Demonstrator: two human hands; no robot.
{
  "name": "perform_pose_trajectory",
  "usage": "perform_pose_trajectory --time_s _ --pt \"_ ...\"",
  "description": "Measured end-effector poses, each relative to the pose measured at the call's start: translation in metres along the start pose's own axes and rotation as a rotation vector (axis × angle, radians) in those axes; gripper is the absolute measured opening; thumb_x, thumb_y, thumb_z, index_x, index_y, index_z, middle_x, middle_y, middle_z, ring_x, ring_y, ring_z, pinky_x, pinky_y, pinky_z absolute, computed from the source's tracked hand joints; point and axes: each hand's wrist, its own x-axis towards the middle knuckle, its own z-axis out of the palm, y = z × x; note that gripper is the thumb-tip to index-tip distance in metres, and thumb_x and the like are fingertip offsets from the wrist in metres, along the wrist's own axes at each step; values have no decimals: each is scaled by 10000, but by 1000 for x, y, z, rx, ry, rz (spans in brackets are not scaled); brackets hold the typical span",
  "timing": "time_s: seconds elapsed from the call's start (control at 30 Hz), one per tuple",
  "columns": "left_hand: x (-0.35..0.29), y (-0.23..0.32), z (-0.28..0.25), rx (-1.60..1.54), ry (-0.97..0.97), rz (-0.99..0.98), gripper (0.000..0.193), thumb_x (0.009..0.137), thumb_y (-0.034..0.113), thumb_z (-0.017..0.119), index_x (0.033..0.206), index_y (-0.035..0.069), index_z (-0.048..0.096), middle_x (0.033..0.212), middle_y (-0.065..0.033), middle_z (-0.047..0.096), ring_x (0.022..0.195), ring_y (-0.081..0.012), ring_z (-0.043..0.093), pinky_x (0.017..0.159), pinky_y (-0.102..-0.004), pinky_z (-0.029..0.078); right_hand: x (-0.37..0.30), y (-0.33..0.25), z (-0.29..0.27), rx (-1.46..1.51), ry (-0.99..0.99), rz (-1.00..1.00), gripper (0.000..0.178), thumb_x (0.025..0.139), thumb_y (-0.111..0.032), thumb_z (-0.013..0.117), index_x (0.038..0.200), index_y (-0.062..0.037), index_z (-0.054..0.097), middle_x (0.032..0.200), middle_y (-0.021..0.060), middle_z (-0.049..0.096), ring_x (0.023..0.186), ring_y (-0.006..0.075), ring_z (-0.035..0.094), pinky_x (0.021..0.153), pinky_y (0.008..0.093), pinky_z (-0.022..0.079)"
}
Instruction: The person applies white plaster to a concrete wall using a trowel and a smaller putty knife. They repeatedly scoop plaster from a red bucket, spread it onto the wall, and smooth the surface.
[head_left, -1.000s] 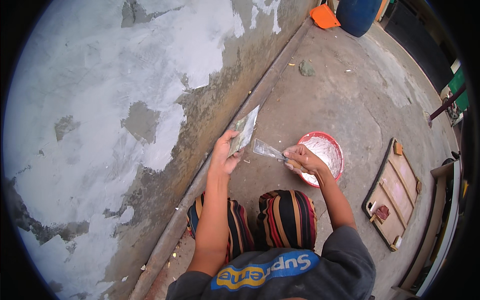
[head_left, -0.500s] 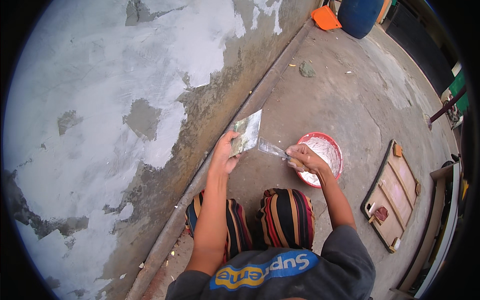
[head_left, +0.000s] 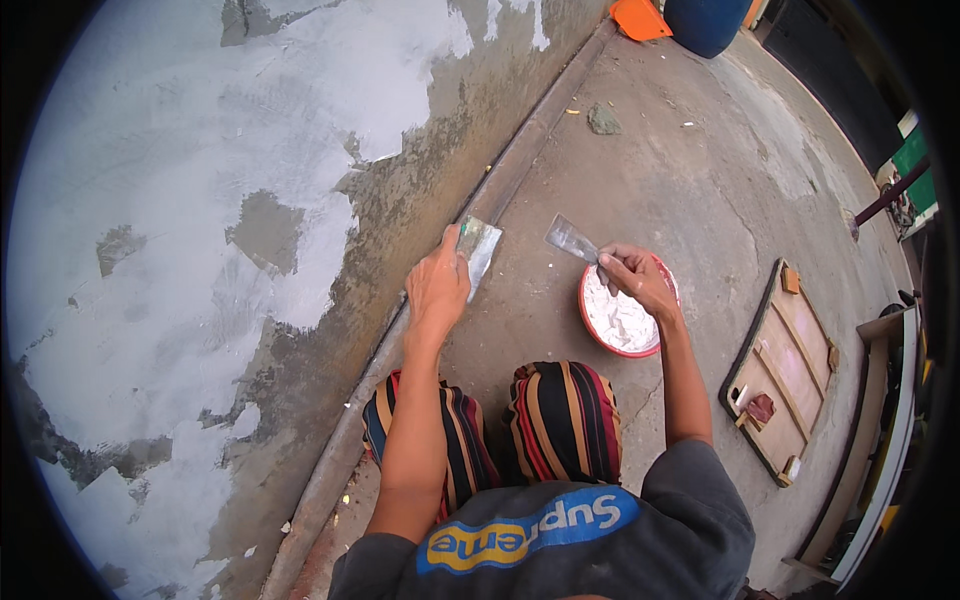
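My left hand (head_left: 438, 284) grips a flat, putty-smeared plate (head_left: 482, 252), tilted close to the foot of the wall. With its back turned up, that hand hides part of the plate. In my right hand (head_left: 634, 274) is a putty knife (head_left: 572, 238), its broad, thin blade pointing left and away from me. Its handle is mostly covered by my fingers. Just beneath the right hand, a red-rimmed tub (head_left: 622, 351) holds white putty (head_left: 617, 317). Knife and plate are apart. White patches cover much of the grey wall (head_left: 385, 215) on my left.
A concrete ledge (head_left: 525, 165) runs along the wall's foot. On the floor at right lies a framed board (head_left: 790, 365) with a dark red scrap on it. Farther off are a grey-green lump (head_left: 603, 120), an orange dustpan (head_left: 640, 18) and a blue barrel (head_left: 707, 22).
My left hand has turned over, tipping the plate down and toward the wall. The putty knife has moved away from the plate, its blade swinging up and to the right.
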Motion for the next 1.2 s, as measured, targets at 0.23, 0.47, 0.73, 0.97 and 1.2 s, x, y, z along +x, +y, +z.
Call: perform_pose_trajectory --time_s 0.23,0.47,0.73,0.97,1.2 --pt "7 2 14 -247 84 58 360 944 104 519 1299 85 576 1188 -209 641 1072 -345 625 883 -391 474 -5 -9 45 -476 446 -497 251 904 -127 627 1132 -23 633 783 131 646 687 193 620 631 290 479" --pt "16 -11 20 -779 -57 -88 435 981 119 501 1387 -35 468 1228 -111 632 1072 -189 605 947 -302 432 5 -8 43 -258 278 -287 246 904 -112 641 1142 -53 658 810 125 705 690 144 657 642 280 491" --pt "13 -3 12 -802 -80 -150 420 972 57 477 1382 -32 480 1195 -131 644 1046 -181 621 912 -295 456 0 -2 31 -449 243 -291 343 883 -121 673 1225 -138 675 796 107 719 613 96 608 584 255 469" --pt "14 -10 15 -833 -92 -189 417 951 33 475 1359 -55 494 1135 -152 661 965 -179 645 847 -295 483 -13 -13 31 -609 93 -189 324 882 -144 676 1206 -155 691 792 104 718 521 99 483 536 254 423" --pt "15 -5 13 -820 -72 -265 398 918 17 464 1302 -67 529 1062 -140 674 913 -172 641 799 -297 484 -25 -22 23 -361 5 -144 318 914 -174 656 1221 -91 675 676 39 610 599 78 484 587 255 433"
